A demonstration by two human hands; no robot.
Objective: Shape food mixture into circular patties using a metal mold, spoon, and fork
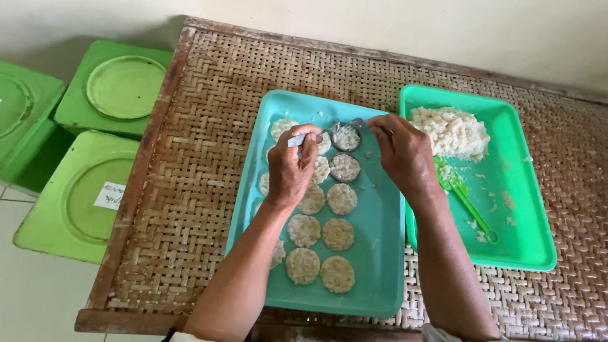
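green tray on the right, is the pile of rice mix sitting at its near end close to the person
No, the pile of rice mix lies at the far end of the green tray, with a green spoon nearer the person.

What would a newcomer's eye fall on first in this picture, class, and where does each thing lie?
The two rows of round pale rice cakes on the teal tray at the middle of the woven table. Above them, the left hand and right hand work at a small metal ring mould. To the right, a green tray holds a heap of rice.
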